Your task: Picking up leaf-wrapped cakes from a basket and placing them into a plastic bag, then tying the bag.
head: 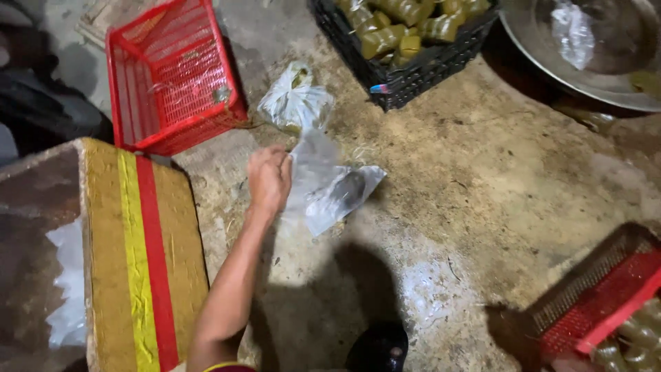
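My left hand (268, 178) reaches out over the concrete floor and is closed on the edge of a clear plastic bag (330, 193), which lies flat on the ground. A crumpled clear bag (296, 103) with something green inside sits just beyond it. My right hand is out of sight. At the lower right edge a red mesh basket (599, 296) tilts toward me, with several green leaf-wrapped cakes (637, 334) in it.
An empty red basket (172, 76) lies on its side at the upper left. A black crate (413, 69) of leaf-wrapped cakes stands at the top. A wide metal basin (599, 83) is top right. A foam box with yellow and red tape (138, 255) stands at left. A dark shoe (379, 348) is below.
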